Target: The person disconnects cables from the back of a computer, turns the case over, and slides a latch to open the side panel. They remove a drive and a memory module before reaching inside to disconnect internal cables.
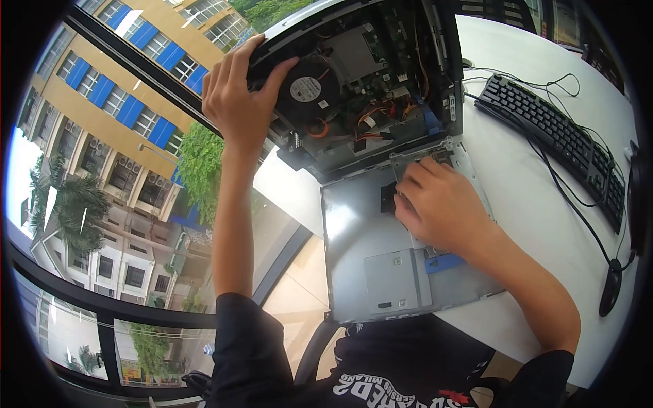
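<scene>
"Daylight is coming through the window at the left, and a yellow and blue building (129,88) is showing beyond. What are the hands doing?"

"At the upper centre, the left hand (241,95) is gripping the rim of the open computer case (333,158), its thumb spreading wide of the fingers towards the round black fan (309,92). Lower down, the right hand (435,197) is curling narrow over the flat metal panel (350,234); its fingertips are hiding their contact, so I cannot tell whether they are holding the small black piece (388,198) beside them."

"Where is room opening up?"

"To the right: bare white table (524,197) is lying between the panel and the keyboard (551,143). The panel's lower edge is sitting close to the dark shirt (408,350), and floor (292,272) is showing past its left edge."

"And the materials?"

"Smooth grey sheet metal is catching a glare, a blue plastic latch (445,262) is lying flat, and thin orange wires (371,132) are looping inside the case."
</scene>
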The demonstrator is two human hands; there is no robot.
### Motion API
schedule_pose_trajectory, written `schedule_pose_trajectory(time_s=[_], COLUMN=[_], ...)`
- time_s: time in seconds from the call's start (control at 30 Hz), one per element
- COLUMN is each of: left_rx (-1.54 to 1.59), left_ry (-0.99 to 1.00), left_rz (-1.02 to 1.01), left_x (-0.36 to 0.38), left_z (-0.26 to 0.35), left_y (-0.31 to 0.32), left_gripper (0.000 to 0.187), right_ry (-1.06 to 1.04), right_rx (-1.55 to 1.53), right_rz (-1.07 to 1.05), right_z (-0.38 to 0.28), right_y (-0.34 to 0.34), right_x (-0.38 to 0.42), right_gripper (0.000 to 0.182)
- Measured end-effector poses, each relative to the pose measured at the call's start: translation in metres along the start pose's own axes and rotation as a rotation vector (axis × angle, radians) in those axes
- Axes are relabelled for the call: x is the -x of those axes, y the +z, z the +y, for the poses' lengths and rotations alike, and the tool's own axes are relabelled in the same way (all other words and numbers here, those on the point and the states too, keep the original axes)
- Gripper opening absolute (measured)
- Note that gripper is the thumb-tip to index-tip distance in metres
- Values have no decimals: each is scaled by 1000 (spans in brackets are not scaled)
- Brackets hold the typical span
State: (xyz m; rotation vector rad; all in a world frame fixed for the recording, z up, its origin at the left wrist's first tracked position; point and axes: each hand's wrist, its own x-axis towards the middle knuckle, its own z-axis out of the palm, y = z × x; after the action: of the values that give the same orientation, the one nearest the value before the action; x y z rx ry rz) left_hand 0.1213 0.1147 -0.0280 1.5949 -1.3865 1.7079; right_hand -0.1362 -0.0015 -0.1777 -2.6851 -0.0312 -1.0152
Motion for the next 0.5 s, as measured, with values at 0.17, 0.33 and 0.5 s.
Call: schedule_pose_trajectory(time_s=[0.17,0.33,0.5], left_rx=[7,-80,-105], left_ry=[-4,-55,-90], left_rz=[22,17,8], left_x=[2,1,0], left_z=[-1,8,13], left_y=[1,6,8], left_gripper=[44,46,45], right_ry=[18,15,10], right_rx=[-17,-23,-11], right_rz=[-19,-10,-3], right_z=[-2,-1,-1], right_y=[-2,-2,-1], right_x=[-1,-1,-1], right_gripper=[16,16,16])
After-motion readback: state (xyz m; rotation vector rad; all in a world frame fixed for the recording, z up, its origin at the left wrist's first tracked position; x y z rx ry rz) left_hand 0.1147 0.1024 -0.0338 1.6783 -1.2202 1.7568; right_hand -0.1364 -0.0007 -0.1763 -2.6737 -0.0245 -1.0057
